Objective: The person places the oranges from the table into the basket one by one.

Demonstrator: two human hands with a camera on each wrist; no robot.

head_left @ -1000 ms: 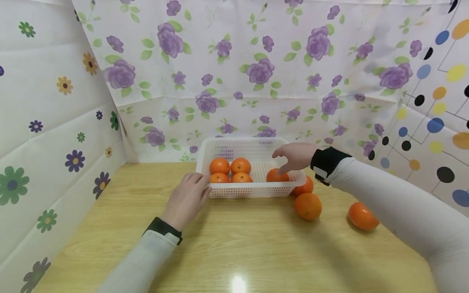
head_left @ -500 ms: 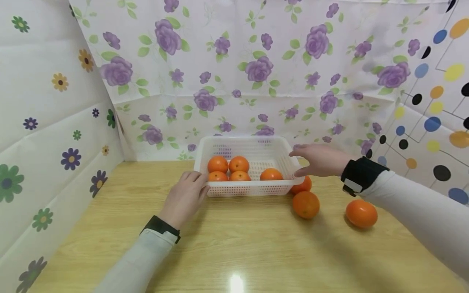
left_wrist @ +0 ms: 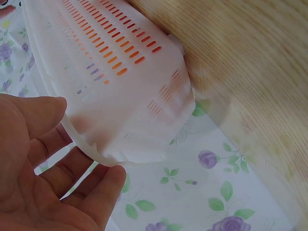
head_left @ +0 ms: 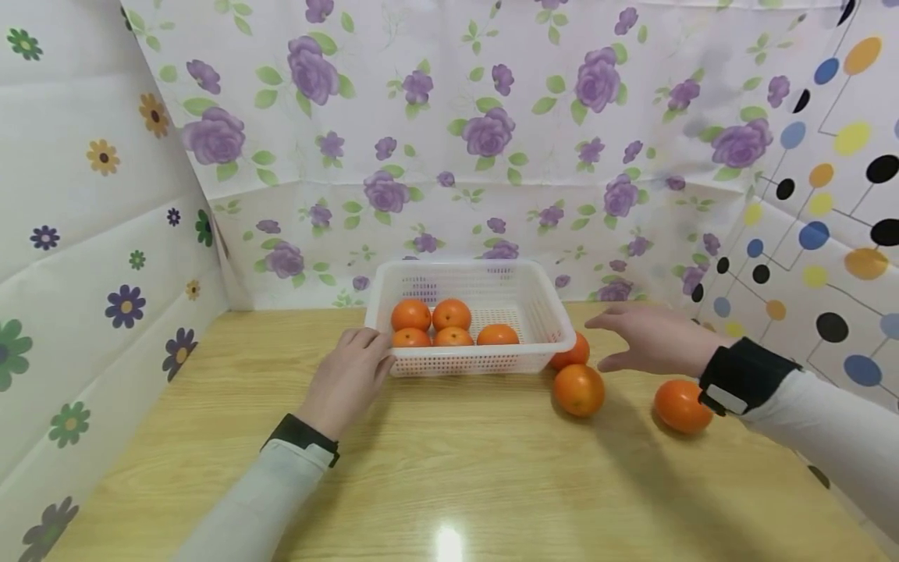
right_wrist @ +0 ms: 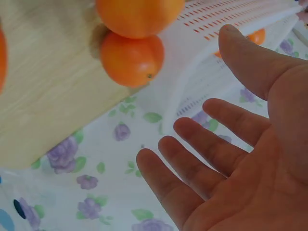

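A white perforated plastic basket (head_left: 485, 351) stands at the back of the wooden table with several oranges (head_left: 452, 314) inside. At its left front corner my left hand (head_left: 347, 378) holds the rim; in the left wrist view the thumb and curled fingers (left_wrist: 108, 190) lie on either side of the rim. My right hand (head_left: 649, 339) hovers right of the basket, fingers spread and holding nothing. Below and left of it, one orange (head_left: 579, 390) sits on the table. Another orange (head_left: 572, 353) is partly hidden behind the basket's right end. A third orange (head_left: 681, 407) lies farther right.
The wooden table (head_left: 449, 460) stretches in front of the basket. Behind it hangs a cloth with purple flowers (head_left: 485, 133). Patterned cloths also line the left (head_left: 77, 257) and right (head_left: 843, 257) sides.
My right hand has moved right, out of the basket and past its right end, leaving an orange inside. That orange has shifted left towards the others. The left hand stays on the rim.
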